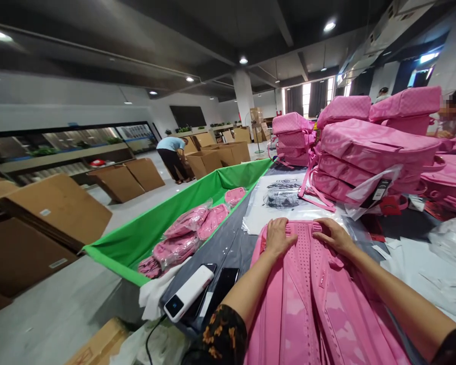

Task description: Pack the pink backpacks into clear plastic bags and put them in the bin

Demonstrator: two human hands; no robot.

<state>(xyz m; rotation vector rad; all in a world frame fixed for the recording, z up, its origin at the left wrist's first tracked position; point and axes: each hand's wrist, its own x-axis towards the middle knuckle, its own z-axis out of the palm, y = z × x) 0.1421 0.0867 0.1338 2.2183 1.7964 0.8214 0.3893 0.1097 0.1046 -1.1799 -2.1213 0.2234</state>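
Backpack (301, 284), one, under two hands (278, 238) (336, 237)

Backpack (298, 299), 1 pc.: pink with paler patches; 2 shoulder straps (334, 304), dotted with small holes, side by side. Lies strap-side up on the grey tabletop (230, 251), top edge pointing away from wearer.

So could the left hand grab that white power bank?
Probably yes: nothing covers the power bank, and it lies close by on that side, though the left hand would have to leave the pink backpack first.

Pink backpacks (297, 294) on gray table (228, 247)
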